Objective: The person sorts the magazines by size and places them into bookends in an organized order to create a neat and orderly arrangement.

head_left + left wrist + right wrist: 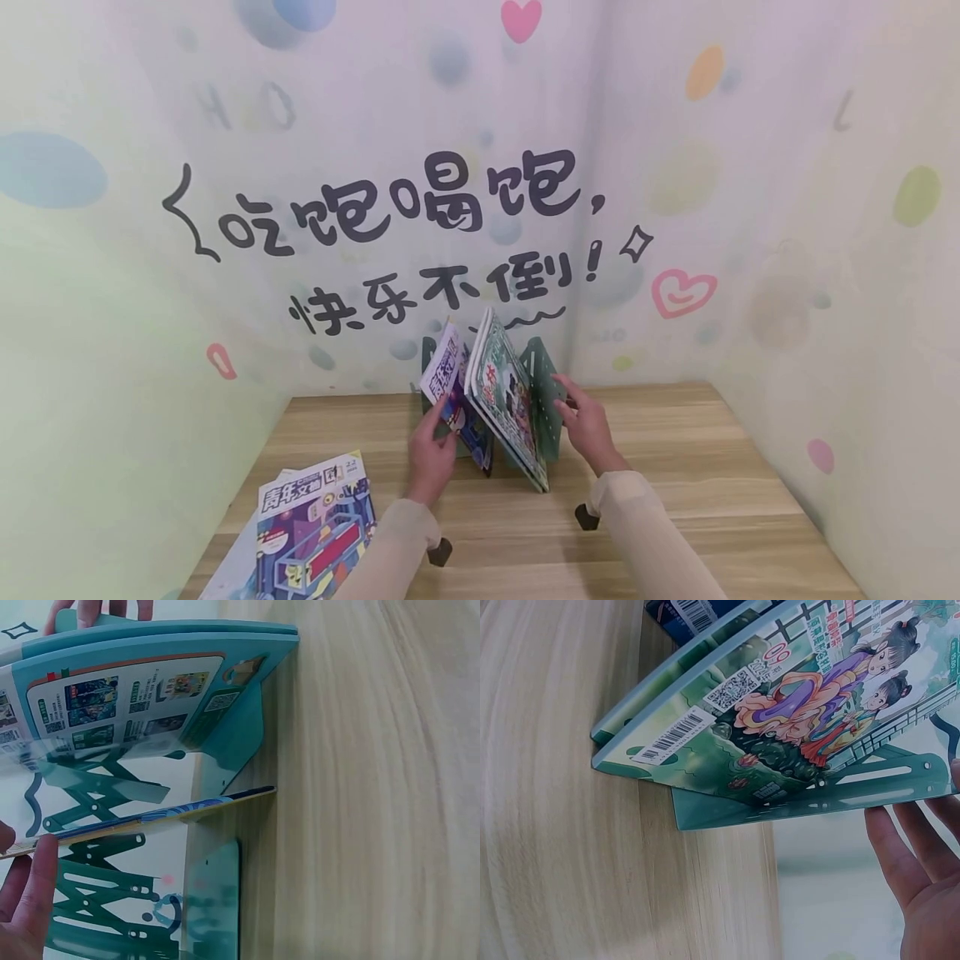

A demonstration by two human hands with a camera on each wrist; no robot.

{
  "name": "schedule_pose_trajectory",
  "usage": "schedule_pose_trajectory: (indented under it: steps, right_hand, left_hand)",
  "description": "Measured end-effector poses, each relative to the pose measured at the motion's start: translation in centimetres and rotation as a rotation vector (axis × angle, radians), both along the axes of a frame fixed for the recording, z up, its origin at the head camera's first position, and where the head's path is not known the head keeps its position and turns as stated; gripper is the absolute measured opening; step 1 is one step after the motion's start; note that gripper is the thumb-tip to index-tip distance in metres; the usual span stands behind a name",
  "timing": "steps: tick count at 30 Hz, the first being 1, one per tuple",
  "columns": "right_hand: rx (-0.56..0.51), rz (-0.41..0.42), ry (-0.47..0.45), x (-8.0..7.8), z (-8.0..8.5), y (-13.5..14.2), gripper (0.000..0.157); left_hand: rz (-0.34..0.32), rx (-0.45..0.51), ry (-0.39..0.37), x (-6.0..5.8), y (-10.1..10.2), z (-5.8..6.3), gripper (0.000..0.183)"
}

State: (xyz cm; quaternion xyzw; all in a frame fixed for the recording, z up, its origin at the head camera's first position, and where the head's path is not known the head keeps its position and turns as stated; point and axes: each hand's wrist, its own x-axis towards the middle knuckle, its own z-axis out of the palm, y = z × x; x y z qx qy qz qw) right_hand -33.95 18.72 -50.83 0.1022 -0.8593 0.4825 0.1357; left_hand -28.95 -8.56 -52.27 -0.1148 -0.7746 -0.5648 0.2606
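My left hand [432, 463] pinches a thin purple-covered magazine [471, 427] that stands on edge inside a green expandable bookend [550, 412]. In the left wrist view its fingers [36, 889] lie along one side of that magazine. Beside it, green-covered magazines [510, 387] lean toward the right end of the bookend. The fingers of my right hand [592, 429] hold the upright end panel at the right; in the right wrist view fingertips touch its outer face. Crisscross struts [94, 799] link the bookend's panels, partly hidden behind the magazines.
At the front left of the wooden table [675, 467] another purple magazine [315, 525] lies flat, over a pale one [232, 554]. Behind the bookend stands a printed wall [450, 108] with black lettering, and walls also rise at both sides.
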Motion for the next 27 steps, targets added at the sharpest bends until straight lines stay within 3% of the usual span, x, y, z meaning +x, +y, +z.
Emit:
schedule_pose_trajectory:
  steps: [15,19,27]
  right_hand:
    - [-0.007,0.006,-0.002,-0.1,0.0,0.0,0.044]
    - [-0.005,0.004,-0.002,0.0,0.0,0.0,0.044]
    - [-0.007,0.005,-0.004,0.0,0.1,-0.1,0.044]
  left_hand:
    - [0.056,-0.038,0.078,1.4,-0.2,-1.6,0.038]
    - [0.085,-0.033,0.067,1.6,-0.4,-1.9,0.030]
    - [0.105,-0.051,0.084,1.9,-0.6,-2.6,0.025]
